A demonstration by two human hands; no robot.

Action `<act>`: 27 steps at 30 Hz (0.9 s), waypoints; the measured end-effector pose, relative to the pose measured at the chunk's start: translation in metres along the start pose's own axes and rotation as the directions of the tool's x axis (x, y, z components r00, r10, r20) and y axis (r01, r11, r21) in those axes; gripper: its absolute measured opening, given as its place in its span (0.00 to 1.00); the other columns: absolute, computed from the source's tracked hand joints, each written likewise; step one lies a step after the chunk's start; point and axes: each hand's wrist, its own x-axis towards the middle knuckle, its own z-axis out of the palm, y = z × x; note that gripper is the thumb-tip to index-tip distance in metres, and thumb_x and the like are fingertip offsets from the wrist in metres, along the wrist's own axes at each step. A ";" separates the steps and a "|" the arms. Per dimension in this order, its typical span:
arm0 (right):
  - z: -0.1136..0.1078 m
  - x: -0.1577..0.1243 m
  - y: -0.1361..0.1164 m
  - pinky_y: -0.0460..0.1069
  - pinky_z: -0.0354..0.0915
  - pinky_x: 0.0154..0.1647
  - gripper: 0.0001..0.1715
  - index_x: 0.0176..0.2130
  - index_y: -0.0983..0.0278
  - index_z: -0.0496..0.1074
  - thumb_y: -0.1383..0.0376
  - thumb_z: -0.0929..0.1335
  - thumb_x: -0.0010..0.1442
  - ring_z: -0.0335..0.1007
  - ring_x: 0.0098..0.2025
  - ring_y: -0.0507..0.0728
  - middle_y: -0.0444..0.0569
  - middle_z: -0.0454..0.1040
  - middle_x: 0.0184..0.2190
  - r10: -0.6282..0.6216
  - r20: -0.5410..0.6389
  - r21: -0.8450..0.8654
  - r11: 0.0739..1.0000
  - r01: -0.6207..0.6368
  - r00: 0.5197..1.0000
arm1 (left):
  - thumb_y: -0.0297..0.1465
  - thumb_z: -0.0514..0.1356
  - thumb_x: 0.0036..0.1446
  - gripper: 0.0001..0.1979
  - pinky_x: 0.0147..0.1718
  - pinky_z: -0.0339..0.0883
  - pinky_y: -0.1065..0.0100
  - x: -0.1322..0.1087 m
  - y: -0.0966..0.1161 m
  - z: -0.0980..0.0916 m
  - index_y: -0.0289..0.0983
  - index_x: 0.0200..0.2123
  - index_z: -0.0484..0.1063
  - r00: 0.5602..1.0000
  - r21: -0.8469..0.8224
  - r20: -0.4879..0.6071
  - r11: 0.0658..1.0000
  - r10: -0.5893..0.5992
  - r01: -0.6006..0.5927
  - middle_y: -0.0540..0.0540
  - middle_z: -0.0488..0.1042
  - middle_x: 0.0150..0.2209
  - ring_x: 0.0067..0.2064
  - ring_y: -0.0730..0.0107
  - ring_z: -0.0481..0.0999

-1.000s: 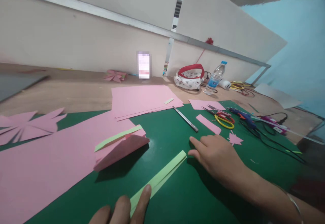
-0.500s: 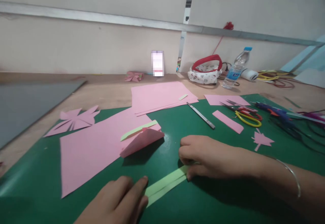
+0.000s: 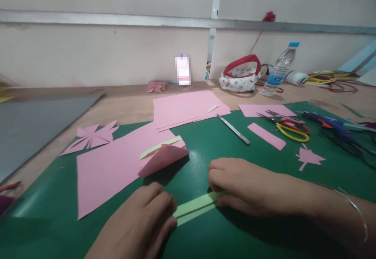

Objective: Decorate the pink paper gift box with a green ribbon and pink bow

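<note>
A light green paper strip (image 3: 196, 208) lies low over the green mat (image 3: 199, 169), with a lengthwise fold along it. My left hand (image 3: 143, 216) pinches its left end, fingers curled and thumb below. The right end is between the fingers and thumb of my right hand (image 3: 241, 186); both tips of the strip are hidden by the hands. Beyond them stands a folded pink paper piece (image 3: 164, 160) with a pale green strip (image 3: 160, 147) along its back edge. Under part of it is a large pink sheet (image 3: 108, 169).
Behind are stacked pink sheets (image 3: 188, 108), a cutter knife (image 3: 233, 130) and a cut pink flower shape (image 3: 92, 137). To the right lie scissors (image 3: 292, 132), a glue gun (image 3: 329, 126) and a pink star-like cutout (image 3: 310, 156). A water bottle (image 3: 279, 71) stands by a white pouch (image 3: 239, 81).
My left hand has shifted up and its fingers have curled closed on the strip's left end. The strip's fold looks more raised. The view has tilted slightly.
</note>
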 end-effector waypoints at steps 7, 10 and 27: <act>0.003 0.001 -0.001 0.44 0.57 0.33 0.02 0.35 0.64 0.67 0.70 0.65 0.59 0.64 0.34 0.51 0.43 0.71 0.33 0.039 -0.011 0.150 0.988 -0.037 0.999 | 0.39 0.49 0.60 0.12 0.35 0.66 0.63 0.008 0.006 -0.002 0.43 0.35 0.71 1.000 -0.087 -0.009 0.996 -0.008 0.007 0.49 0.72 0.35 0.37 0.63 0.73; 0.002 0.001 -0.001 0.43 0.58 0.33 0.02 0.34 0.65 0.71 0.71 0.67 0.58 0.66 0.34 0.51 0.44 0.72 0.31 0.033 -0.019 0.188 0.982 -0.029 0.999 | 0.39 0.49 0.60 0.14 0.32 0.63 0.65 0.011 0.012 -0.004 0.41 0.30 0.69 0.997 -0.086 0.067 0.995 -0.039 0.044 0.49 0.72 0.32 0.35 0.64 0.72; 0.008 0.004 -0.011 0.41 0.57 0.32 0.08 0.34 0.69 0.74 0.67 0.66 0.61 0.65 0.32 0.49 0.46 0.74 0.30 -0.085 -0.056 0.192 0.977 0.094 0.995 | 0.39 0.45 0.62 0.19 0.28 0.60 0.71 0.019 0.043 -0.003 0.42 0.28 0.73 0.989 -0.009 0.143 0.999 0.047 -0.046 0.49 0.74 0.28 0.29 0.68 0.73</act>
